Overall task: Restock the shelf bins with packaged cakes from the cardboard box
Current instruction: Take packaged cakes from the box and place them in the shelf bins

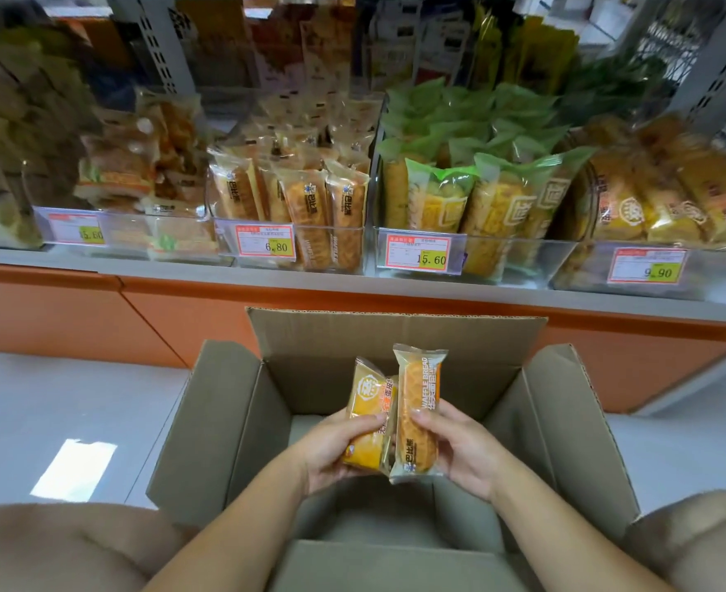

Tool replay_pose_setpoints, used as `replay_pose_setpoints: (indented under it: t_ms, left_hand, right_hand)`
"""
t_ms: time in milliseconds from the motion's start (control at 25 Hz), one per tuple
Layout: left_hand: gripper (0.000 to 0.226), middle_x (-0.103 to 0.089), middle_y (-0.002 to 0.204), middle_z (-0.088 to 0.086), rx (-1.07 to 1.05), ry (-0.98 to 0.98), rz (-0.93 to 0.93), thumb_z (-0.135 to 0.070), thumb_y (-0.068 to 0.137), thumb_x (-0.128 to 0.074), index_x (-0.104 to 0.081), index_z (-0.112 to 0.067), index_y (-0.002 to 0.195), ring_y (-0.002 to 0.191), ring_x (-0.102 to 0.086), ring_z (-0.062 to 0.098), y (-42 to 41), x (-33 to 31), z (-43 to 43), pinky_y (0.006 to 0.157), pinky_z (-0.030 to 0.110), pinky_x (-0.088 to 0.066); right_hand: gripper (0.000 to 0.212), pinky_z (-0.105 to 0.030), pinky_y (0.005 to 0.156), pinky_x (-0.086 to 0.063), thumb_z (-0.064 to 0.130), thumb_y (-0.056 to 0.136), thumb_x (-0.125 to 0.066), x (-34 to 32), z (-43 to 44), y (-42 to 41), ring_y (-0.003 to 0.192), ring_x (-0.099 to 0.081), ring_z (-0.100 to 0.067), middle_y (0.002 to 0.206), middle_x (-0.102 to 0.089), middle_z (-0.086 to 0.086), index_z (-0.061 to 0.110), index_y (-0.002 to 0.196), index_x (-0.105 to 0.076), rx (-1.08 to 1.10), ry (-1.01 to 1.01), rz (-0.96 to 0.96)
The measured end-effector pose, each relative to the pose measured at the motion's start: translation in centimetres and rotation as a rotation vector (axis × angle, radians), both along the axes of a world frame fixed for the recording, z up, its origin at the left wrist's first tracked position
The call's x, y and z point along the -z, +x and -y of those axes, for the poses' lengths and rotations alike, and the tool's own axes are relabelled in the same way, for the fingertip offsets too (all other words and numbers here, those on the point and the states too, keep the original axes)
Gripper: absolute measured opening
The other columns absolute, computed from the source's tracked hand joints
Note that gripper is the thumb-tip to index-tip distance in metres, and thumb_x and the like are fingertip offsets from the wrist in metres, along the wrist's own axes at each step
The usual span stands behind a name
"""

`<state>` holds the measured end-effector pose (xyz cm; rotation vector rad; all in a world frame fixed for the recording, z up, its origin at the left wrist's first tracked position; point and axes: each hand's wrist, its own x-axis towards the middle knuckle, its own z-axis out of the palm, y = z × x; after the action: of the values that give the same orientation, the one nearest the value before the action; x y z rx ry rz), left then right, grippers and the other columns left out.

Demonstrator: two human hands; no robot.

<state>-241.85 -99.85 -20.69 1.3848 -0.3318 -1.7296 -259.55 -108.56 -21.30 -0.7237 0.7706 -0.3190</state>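
Observation:
An open cardboard box (233, 420) stands on the floor in front of me, flaps up. Above it my left hand (331, 450) grips a yellow packaged cake (367, 399). My right hand (459, 450) grips a waffle bread pack (418, 403) held upright beside the cake. The two packs touch. On the shelf, a clear bin (344, 237) priced 6.80 holds the same waffle packs. At the far right a bin (583, 267) priced 9.90 holds yellow cakes like the one in my left hand.
A bin (476, 245) priced 15.60 with green-topped packs stands between those two bins. Another bin (130, 224) priced 15.60 is at the left. The orange shelf base (181, 309) runs behind the box. My knees show at the bottom corners.

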Motion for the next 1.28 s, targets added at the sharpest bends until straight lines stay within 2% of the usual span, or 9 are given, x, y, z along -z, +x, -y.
replay_pose_setpoints:
  t_ms: [160, 320, 440, 560, 760, 920, 1080, 1160, 1280]
  left_hand:
    - [0.036, -0.072, 0.114, 0.012, 0.019, -0.056, 0.054, -0.021, 0.09, -0.066, -0.059, -0.016, 0.125, 0.1, -0.07, 0.027, 0.6, -1.4, 0.7, 0.077, 0.04, -0.059]
    - [0.054, -0.072, 0.115, 0.008, 0.076, -0.143, 0.177, -0.033, 0.077, -0.076, -0.058, -0.021, 0.127, 0.107, -0.068, 0.028, 2.1, -4.3, 1.2, 0.094, 0.046, -0.054]
    - [0.059, -0.071, 0.117, 0.007, 0.109, -0.222, 0.255, -0.033, 0.073, -0.077, -0.058, -0.021, 0.128, 0.111, -0.067, 0.029, 4.0, -8.1, 1.2, 0.097, 0.047, -0.052]
    - [0.063, -0.07, 0.12, 0.004, 0.124, -0.301, 0.335, -0.038, 0.074, -0.081, -0.056, -0.025, 0.13, 0.113, -0.066, 0.026, 6.9, -13.1, 0.9, 0.101, 0.05, -0.049]
    - [0.043, -0.073, 0.112, 0.006, -0.016, -0.414, 0.368, -0.027, 0.085, -0.069, -0.055, -0.02, 0.125, 0.105, -0.07, 0.026, 11.5, -18.5, -0.2, 0.099, 0.048, -0.051]
    - [0.037, -0.073, 0.112, 0.006, -0.125, -0.426, 0.333, -0.027, 0.088, -0.067, -0.06, -0.021, 0.124, 0.104, -0.07, 0.026, 13.9, -17.8, -0.1, 0.099, 0.051, -0.05]
    - [0.037, -0.075, 0.105, 0.002, -0.178, -0.431, 0.345, -0.026, 0.084, -0.072, -0.063, -0.022, 0.119, 0.097, -0.072, 0.021, 15.2, -17.4, 1.0, 0.083, 0.04, -0.059]
    - [0.038, -0.076, 0.103, 0.003, -0.21, -0.449, 0.331, -0.027, 0.081, -0.074, -0.064, -0.02, 0.117, 0.095, -0.073, 0.023, 15.9, -17.6, 1.4, 0.078, 0.039, -0.06]
    - [0.051, -0.076, 0.103, 0.004, -0.244, -0.48, 0.372, -0.034, 0.071, -0.079, -0.063, -0.02, 0.118, 0.094, -0.073, 0.024, 17.5, -17.9, 1.9, 0.076, 0.041, -0.06]
  right_hand:
    - [0.066, -0.052, 0.1, -0.047, 0.028, 0.068, -0.081, -1.9, 0.3, 0.4, 0.114, -0.063, -0.033, 0.122, -0.066, -0.015, 0.011, 0.128, -0.059, -0.013, -0.095, -0.037]
    - [0.055, -0.037, 0.089, -0.053, 0.024, 0.074, -0.076, -5.2, 0.4, 1.3, 0.104, -0.068, -0.022, 0.114, -0.071, -0.004, 0.018, 0.125, -0.058, -0.013, -0.298, -0.118]
    - [0.047, -0.04, 0.092, -0.054, 0.011, 0.081, -0.074, -8.9, 0.9, 2.5, 0.103, -0.069, -0.023, 0.111, -0.072, -0.004, 0.02, 0.123, -0.057, -0.005, -0.421, -0.128]
    - [0.048, -0.038, 0.092, -0.052, 0.016, 0.079, -0.076, -13.4, 1.4, 4.6, 0.101, -0.067, -0.012, 0.111, -0.07, 0.006, 0.029, 0.12, -0.055, -0.01, -0.584, -0.152]
    - [0.058, -0.031, 0.087, -0.052, 0.033, 0.071, -0.077, -17.7, 1.9, 9.4, 0.109, -0.06, -0.007, 0.119, -0.063, 0.011, 0.036, 0.121, -0.05, -0.031, -0.713, -0.138]
    - [0.041, -0.027, 0.078, -0.054, 0.026, 0.079, -0.075, -17.9, 1.6, 13.5, 0.102, -0.064, -0.005, 0.111, -0.067, 0.012, 0.038, 0.112, -0.053, -0.041, -0.779, -0.163]
    - [0.046, -0.038, 0.086, -0.057, 0.035, 0.075, -0.073, -17.7, 2.0, 16.0, 0.102, -0.067, -0.008, 0.112, -0.069, 0.011, 0.037, 0.118, -0.055, -0.046, -0.777, -0.174]
    - [0.041, -0.037, 0.088, -0.055, 0.04, 0.076, -0.07, -17.8, 2.2, 16.5, 0.102, -0.066, -0.007, 0.112, -0.068, 0.015, 0.046, 0.114, -0.055, -0.134, -0.796, -0.183]
    - [0.038, -0.027, 0.092, -0.05, 0.043, 0.083, -0.07, -18.3, 2.8, 16.6, 0.105, -0.062, -0.001, 0.114, -0.064, 0.023, 0.059, 0.113, -0.052, -0.401, -0.9, -0.297]
